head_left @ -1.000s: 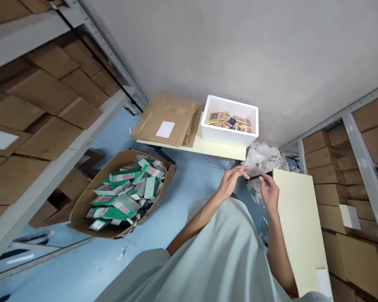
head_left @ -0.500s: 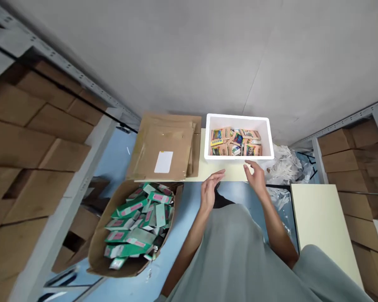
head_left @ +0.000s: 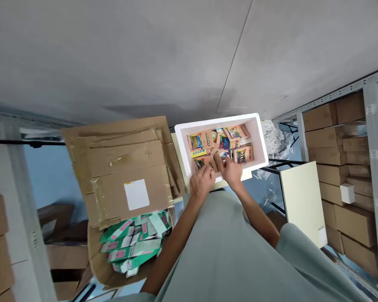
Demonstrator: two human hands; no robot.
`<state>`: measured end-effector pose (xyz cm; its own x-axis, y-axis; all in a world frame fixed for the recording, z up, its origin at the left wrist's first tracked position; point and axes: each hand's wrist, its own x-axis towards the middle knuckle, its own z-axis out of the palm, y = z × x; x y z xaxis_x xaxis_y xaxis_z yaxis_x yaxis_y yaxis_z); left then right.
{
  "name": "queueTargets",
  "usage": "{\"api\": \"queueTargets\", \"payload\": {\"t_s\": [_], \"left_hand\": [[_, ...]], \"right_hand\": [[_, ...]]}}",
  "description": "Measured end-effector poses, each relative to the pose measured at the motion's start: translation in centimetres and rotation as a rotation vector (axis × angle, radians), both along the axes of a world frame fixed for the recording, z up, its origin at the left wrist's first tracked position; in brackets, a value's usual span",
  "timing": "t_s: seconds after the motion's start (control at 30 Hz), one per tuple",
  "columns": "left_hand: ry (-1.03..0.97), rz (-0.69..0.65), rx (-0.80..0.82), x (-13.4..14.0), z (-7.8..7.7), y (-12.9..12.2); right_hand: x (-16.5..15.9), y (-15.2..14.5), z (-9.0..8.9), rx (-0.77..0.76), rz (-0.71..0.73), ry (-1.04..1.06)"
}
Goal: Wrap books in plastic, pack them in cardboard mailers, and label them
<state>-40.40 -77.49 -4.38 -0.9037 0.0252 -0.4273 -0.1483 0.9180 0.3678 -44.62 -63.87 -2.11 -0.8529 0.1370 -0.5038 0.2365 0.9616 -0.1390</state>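
Note:
A white foam box (head_left: 262, 144) holds several small tan packets with colourful printed pictures, lying in a loose jumble. My left hand (head_left: 202, 183) is at the near rim, its fingers curled over the inside edge beside a tan packet (head_left: 205, 162); what lies under the fingertips is hidden. Right of it, my right hand (head_left: 232, 172) reaches into the box. Its fingers are drawn together against a tilted tan packet (head_left: 217, 161), partly covered by the hand. A yellow-labelled packet (head_left: 198, 153) lies near the left wall of the box.
Flattened cardboard (head_left: 113, 163) is stacked left of the foam box. Below it stands a carton (head_left: 96, 256) full of green and white small boxes. White plastic scraps (head_left: 272, 136) and a cream table (head_left: 302, 205) are at the right, before shelves of brown boxes (head_left: 326, 144).
Both hands have moved forward from in front of the foam box to its near rim and inside. The fingers have closed. The view has shifted and turned, with the box now nearer.

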Motion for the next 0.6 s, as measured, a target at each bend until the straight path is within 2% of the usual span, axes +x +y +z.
{"api": "queueTargets", "payload": {"t_s": [0.2, 0.37, 0.6], "left_hand": [[-0.087, -0.069, 0.008, -0.7, 0.3, 0.0], [-0.124, -0.062, -0.003, -1.2, 0.6, 0.1], [-0.097, -0.087, -0.049, -1.4, 1.1, 0.6]], "right_hand": [[-0.6, -0.2, -0.3, 0.03, 0.01, -0.071], [-0.7, -0.4, -0.2, 0.034, 0.005, -0.087], [-0.6, 0.1, -0.5, 0.006, 0.002, -0.056]]}}
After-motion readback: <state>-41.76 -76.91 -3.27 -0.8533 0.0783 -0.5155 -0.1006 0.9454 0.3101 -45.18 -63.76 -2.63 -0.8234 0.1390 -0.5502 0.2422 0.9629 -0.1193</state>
